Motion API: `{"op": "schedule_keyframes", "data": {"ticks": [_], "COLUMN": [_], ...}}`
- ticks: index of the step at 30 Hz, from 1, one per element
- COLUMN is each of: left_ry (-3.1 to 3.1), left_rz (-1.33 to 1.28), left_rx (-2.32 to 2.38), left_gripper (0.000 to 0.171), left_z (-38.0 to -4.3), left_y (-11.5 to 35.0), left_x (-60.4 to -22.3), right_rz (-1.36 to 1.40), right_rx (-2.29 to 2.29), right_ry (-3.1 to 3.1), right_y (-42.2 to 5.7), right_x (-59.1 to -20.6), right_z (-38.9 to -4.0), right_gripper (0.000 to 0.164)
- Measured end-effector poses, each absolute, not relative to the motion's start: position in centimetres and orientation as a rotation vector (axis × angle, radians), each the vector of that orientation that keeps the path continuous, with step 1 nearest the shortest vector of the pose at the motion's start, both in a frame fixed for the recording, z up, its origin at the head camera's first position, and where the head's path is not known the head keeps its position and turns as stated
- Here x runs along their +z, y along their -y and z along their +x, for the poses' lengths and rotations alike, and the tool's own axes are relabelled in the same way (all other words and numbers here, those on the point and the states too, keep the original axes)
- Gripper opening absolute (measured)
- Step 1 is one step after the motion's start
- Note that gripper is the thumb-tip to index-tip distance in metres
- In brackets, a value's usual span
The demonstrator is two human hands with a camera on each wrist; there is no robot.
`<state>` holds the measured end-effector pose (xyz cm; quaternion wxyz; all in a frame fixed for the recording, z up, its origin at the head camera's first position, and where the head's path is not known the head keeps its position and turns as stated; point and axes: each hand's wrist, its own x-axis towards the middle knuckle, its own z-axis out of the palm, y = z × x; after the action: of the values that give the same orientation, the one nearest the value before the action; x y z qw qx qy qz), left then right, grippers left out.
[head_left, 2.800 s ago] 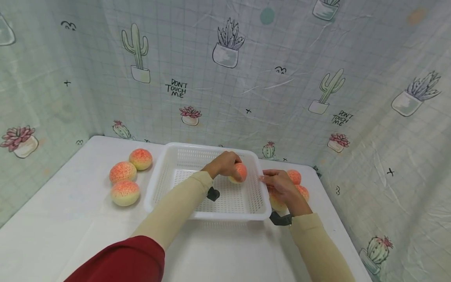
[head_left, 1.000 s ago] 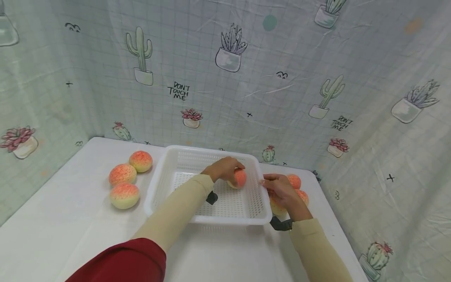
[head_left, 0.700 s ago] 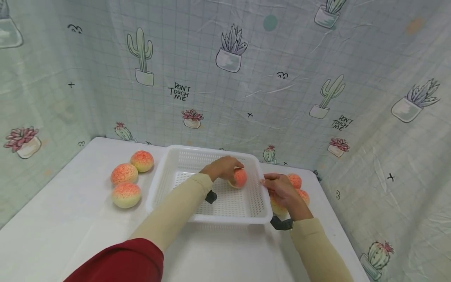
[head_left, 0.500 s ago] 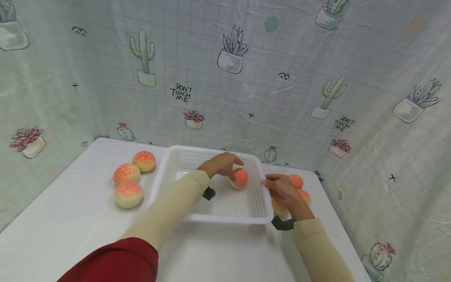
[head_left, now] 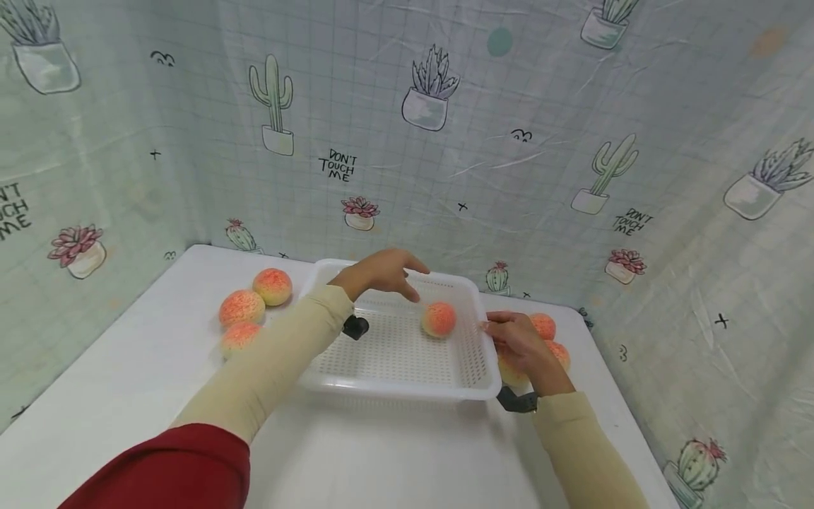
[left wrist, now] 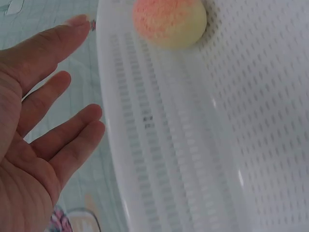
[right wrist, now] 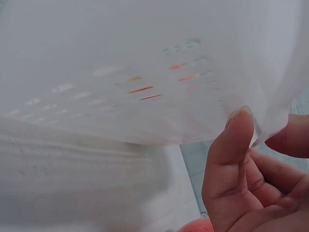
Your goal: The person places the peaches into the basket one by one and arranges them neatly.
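A white perforated plastic basket (head_left: 407,387) is at the middle of the table. One red-and-yellow peach (head_left: 439,319) lies inside it, towards the right end. Above the basket's back part, my left hand (head_left: 381,271) holds nothing, its thumb and fingers spread apart. The left wrist view shows that hand (left wrist: 29,176) beside the basket's rim, apart from the peach (left wrist: 171,21). With thumb and fingers, my right hand (head_left: 526,348) pinches the basket's right rim. In the right wrist view the thumb (right wrist: 229,154) presses the outer wall.
Three peaches (head_left: 242,309) sit on the table left of the basket, one partly behind my left sleeve. More peaches (head_left: 543,326) lie on the right, partly hidden by my right hand. A cloth with cactus prints (head_left: 394,177) hangs behind the white table (head_left: 407,452).
My left hand has let go of the peach inside the basket and moved up and left, fingers spreading. My right hand stays on the rim. The head view has turned slightly left.
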<state>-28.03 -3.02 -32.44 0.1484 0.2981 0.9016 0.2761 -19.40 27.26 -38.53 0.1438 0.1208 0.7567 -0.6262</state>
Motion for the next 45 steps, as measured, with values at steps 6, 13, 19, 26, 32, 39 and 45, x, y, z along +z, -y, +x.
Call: {"op": "schedule_keyframes", "data": {"ticks": [6, 13, 19, 26, 32, 39, 45], "left_ry": [-2.619, -2.657, -2.676, -2.722, -2.753, -2.791, -2.813], "left_rz": [0.741, 0.637, 0.532, 0.430, 0.362, 0.313, 0.230], "left_rx": [0.865, 0.897, 0.926, 0.960, 0.965, 0.954, 0.938], "left_gripper": [0.066, 0.069, 0.069, 0.070, 0.071, 0.073, 0.078], "left_z": [-28.1, -28.2, -28.0, -26.6, -26.0, -24.9, -23.9], "left_y": [7.8, 12.8, 15.9, 19.8, 22.4, 25.4, 27.3], "left_x": [-31.9, -32.1, -32.0, -31.9, -32.6, -33.4, -33.9], "right_rz": [0.328, 0.342, 0.340, 0.326, 0.338, 0.359, 0.367], "right_rx": [-1.822, -1.821, -1.827, -1.813, -1.804, -1.802, -1.785], "right_ry": [-2.172, -2.180, -2.181, -2.196, -2.200, -2.176, -2.195], "right_y": [-27.0, -27.2, -27.6, -27.2, -27.1, -26.9, -26.9], "right_x": [-38.8, -39.1, -39.0, -38.9, -39.0, -39.0, -38.9], "right_z": [-19.5, -19.4, -19.3, -19.3, -19.3, -19.2, -19.1], "right_gripper": [0.050, 0.052, 0.052, 0.053, 0.052, 0.053, 0.056]}}
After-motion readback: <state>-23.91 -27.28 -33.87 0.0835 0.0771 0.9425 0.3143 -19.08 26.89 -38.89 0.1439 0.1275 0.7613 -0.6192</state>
